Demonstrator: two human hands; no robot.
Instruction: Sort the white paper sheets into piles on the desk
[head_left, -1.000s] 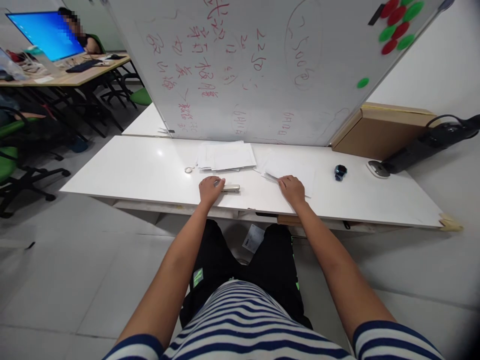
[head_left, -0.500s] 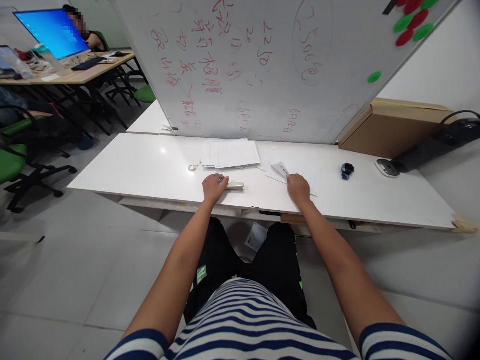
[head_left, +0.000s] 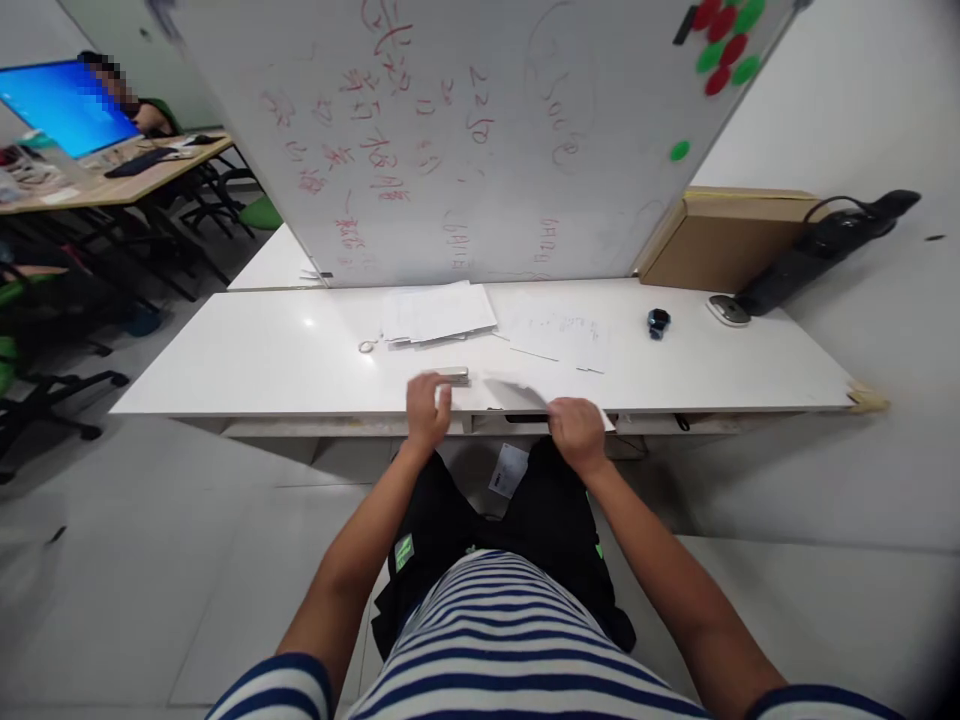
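My left hand (head_left: 427,412) is at the front of the white desk, its thumb and fingers apart and slightly blurred. A light-coloured stapler (head_left: 454,376) lies right by its fingertips; whether they touch is hard to see. My right hand (head_left: 577,432) is closed on a white sheet of paper (head_left: 516,391), pinching it at the desk's front edge. The paper slants up to the left, smeared by motion. Behind both hands sits a stack of white papers (head_left: 439,315), and a thin sheet with faint writing (head_left: 566,338) lies flat to its right.
Along the desk (head_left: 247,350) are a small ring-shaped item (head_left: 367,347), a dark watch (head_left: 658,322) and a computer mouse (head_left: 727,310). A whiteboard (head_left: 480,180) stands behind, with a cardboard box (head_left: 720,240) and a black bottle-like object (head_left: 817,245) on the right. A person sits at the far left.
My right hand has drawn the paper toward my body. My left hand has come off the stapler and back toward the desk's edge. The whole view has shifted a little.
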